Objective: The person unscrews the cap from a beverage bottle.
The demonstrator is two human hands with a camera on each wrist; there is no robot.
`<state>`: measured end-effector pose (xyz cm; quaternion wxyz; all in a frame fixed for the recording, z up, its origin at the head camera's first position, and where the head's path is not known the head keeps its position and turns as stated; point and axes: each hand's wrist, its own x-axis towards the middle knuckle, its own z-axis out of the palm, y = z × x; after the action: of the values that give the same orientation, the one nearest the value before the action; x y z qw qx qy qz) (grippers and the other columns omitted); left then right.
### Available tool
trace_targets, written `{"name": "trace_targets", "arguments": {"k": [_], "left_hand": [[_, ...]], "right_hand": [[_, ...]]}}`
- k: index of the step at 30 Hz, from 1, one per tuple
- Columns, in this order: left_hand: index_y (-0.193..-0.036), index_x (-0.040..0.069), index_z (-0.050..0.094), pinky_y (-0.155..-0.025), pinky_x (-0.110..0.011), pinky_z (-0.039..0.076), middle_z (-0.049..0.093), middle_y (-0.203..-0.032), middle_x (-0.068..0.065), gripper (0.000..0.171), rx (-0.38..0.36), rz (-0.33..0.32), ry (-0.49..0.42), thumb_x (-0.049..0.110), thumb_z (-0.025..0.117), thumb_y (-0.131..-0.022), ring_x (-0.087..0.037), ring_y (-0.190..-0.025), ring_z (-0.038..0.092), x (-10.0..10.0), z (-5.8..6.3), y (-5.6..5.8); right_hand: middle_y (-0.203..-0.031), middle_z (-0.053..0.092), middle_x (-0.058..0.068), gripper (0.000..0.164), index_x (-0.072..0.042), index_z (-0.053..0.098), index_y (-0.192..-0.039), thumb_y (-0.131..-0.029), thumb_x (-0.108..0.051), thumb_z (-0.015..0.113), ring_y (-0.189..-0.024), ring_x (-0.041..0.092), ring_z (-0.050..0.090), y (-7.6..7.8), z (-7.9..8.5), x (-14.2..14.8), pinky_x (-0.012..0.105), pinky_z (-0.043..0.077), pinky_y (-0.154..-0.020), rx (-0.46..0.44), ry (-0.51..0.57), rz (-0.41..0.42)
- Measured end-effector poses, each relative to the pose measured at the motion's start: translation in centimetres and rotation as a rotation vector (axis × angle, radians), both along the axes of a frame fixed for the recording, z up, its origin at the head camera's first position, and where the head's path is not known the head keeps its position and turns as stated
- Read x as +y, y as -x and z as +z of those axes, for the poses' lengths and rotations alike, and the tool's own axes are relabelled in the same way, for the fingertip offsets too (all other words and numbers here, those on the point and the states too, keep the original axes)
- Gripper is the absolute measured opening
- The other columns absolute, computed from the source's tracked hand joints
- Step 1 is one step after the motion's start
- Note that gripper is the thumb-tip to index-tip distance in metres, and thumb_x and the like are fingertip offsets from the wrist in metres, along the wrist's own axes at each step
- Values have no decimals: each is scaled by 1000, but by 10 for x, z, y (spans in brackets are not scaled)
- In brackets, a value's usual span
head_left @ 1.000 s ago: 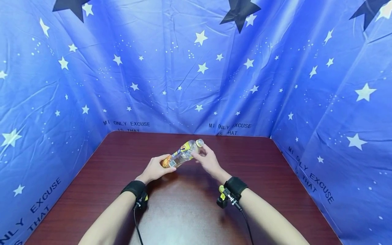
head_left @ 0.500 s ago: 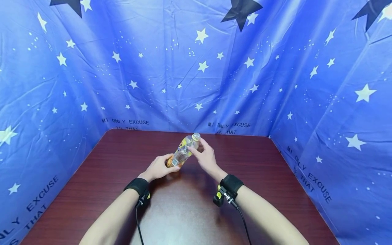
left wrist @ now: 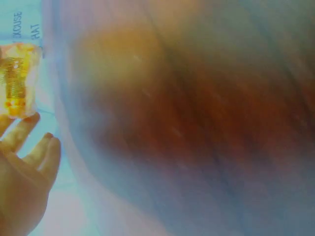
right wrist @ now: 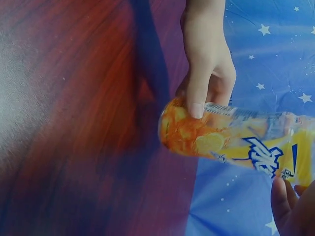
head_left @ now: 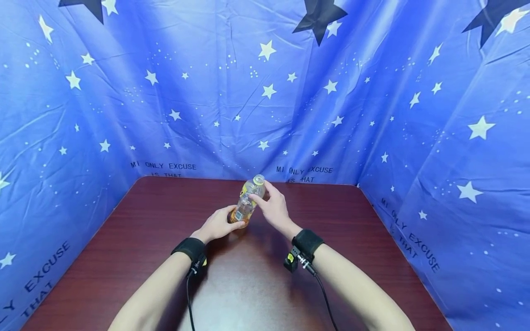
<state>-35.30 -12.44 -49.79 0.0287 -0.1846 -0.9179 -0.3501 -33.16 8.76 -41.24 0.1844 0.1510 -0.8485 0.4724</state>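
A clear plastic drink bottle (head_left: 246, 202) with a yellow and orange label leans slightly to the right above the table in the head view. Around its lower end, my left hand (head_left: 219, 224) grips it, thumb in front. My right hand (head_left: 274, 208) holds the upper part near the neck, with the thumb on the front and the fingers partly hidden behind. In the right wrist view, the bottle (right wrist: 236, 140) lies across the picture between both hands. The left wrist view catches only a bit of the orange label (left wrist: 18, 81) above the left hand's fingers (left wrist: 37, 152). Whether a cap is on is unclear.
A dark red-brown wooden table (head_left: 145, 257) lies under the hands. Blue curtains (head_left: 223, 101) with stars and lettering enclose its back and sides. Each wrist wears a black strap (head_left: 308, 244) with a small camera, from which a cable (head_left: 327, 299) runs toward the person.
The bottle has tipped from a strong slant to nearly upright, its neck swinging left and up while its base shifted right. Both hands have kept hold and moved along with it.
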Motion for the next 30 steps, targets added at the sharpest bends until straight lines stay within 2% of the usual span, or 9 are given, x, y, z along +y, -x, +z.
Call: {"name": "trace_targets", "arguments": {"k": [3, 7, 12, 17, 19, 23, 30], "left_hand": [[-149, 5, 55, -108, -53, 48, 64, -143, -16, 72, 0, -2, 22, 49, 73, -94, -32, -132, 61, 3, 0, 1], [-153, 4, 50, -115, -57, 41, 55, -154, -19, 73, -28, 34, 76, 53, 61, -100, -38, -143, 51, 0, 5, -2], [-159, 10, 43, -116, -67, 32, 45, -161, -21, 71, -42, 94, 200, 56, 48, -105, -47, -149, 39, -9, 7, -1], [-166, 19, 30, -121, -71, 18, 27, -170, -22, 76, -76, 133, 288, 61, 45, -105, -57, -156, 15, -18, 5, -1], [-167, 22, 26, -123, -71, 14, 23, -172, -23, 78, -78, 142, 309, 63, 45, -104, -59, -156, 10, -21, 4, -1], [-169, 24, 20, -123, -71, 12, 18, -172, -25, 83, -81, 175, 360, 65, 46, -102, -61, -155, 7, -27, 3, 0], [-169, 25, 16, -123, -72, 9, 13, -173, -26, 84, -107, 200, 379, 66, 46, -102, -61, -155, 4, -32, 4, 4]], "right_hand": [[-106, 76, 9, 50, -17, 64, -139, -95, -34, 78, -89, 21, 70, 2, 1, 3, 36, 53, -77, 12, -73, -41], [-107, 74, 9, 54, -18, 63, -142, -94, -39, 78, -90, 23, 67, 6, 2, 6, 41, 51, -77, -1, -138, -98], [-117, 73, 12, 58, -17, 61, -145, -95, -42, 77, -105, 29, 69, 12, 1, 10, 49, 54, -88, -20, -183, -146], [-126, 72, 13, 59, -20, 60, -146, -94, -43, 76, -116, 33, 69, 16, 2, 10, 53, 54, -93, -42, -206, -187], [-128, 71, 13, 60, -20, 59, -147, -94, -43, 76, -117, 34, 69, 17, 3, 10, 54, 54, -93, -53, -228, -195], [-132, 69, 13, 62, -20, 57, -149, -95, -46, 75, -118, 36, 68, 19, 5, 5, 55, 54, -92, -76, -284, -186], [-133, 70, 13, 63, -22, 56, -148, -94, -47, 75, -119, 38, 68, 25, 6, 1, 57, 54, -91, -58, -307, -195]]}}
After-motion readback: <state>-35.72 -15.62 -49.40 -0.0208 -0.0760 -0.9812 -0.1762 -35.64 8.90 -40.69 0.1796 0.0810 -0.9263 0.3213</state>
